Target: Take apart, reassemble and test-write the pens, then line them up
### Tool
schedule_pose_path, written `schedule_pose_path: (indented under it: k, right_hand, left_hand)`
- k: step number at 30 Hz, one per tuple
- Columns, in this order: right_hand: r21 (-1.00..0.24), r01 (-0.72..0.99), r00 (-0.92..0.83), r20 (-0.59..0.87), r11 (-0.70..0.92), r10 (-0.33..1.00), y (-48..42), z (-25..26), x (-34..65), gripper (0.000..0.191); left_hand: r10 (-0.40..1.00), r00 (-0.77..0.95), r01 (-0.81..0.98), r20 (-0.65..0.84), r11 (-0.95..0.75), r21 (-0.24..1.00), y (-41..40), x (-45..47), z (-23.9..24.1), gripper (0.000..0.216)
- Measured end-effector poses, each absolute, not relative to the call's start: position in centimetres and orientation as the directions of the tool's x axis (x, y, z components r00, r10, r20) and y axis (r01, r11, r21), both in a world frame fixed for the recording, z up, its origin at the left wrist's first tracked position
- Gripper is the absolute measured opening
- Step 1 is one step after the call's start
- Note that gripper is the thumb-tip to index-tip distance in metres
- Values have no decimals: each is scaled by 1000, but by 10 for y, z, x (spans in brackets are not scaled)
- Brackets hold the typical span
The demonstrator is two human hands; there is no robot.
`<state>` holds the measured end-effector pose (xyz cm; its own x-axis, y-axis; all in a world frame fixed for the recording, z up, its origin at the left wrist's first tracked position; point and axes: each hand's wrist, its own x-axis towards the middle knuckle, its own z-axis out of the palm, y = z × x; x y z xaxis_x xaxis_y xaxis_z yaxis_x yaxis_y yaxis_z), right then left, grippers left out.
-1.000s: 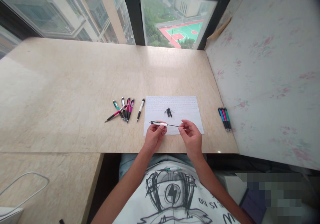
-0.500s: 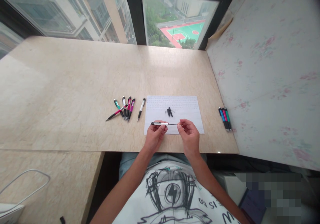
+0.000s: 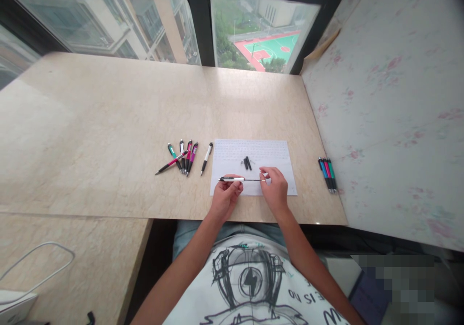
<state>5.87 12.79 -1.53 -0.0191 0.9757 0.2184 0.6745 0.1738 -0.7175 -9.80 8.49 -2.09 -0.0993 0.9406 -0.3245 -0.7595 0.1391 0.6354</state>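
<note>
Head view: slim white-and-black pen barrel (image 3: 238,179) over flat, ruled-straight paper (image 3: 221,158), clamped in left hand (image 3: 225,199); thin dark refill (image 3: 252,180) protruding toward right hand (image 3: 274,189), fingers curled at refill's tip, pinch uncertain. Short black cylinders (image 3: 248,162) on paper. Glossy marbled tabletop (image 3: 145,103), straight front edge, wide room toward window frame (image 3: 203,21).

A black-printed white shirt (image 3: 253,286) meets pale blue trousers (image 3: 186,233).
</note>
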Motion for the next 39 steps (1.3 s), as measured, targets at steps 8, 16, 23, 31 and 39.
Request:
schedule_pose_path:
  k: [8,16,23,31,39]
  right_hand:
    - [-516,844,-76,151,144,986,166,-20,53,22]
    - [-487,860,-102,132,154,986,172,-23,45,21]
    - [-497,854,-107,123,155,987,171,-22,39,17]
    - [-674,727,-69,117,130,991,156,-10,59,16]
    - [-944,326,-46,-80,-61,996,124,7,97,27]
  left_hand:
    - [946,-84,-753,-313,146,642,85,-99,-22,22]
    - [939,-101,-746,-328,147,650,85,-98,-18,24]
    - [938,-101,-748,-332,148,647,85,-98,-19,24]
    - [937,-107,-749,-334,145,646,85,-98,-19,24]
    - [934,-109,-747,-340,149,648,84,-98,-19,23]
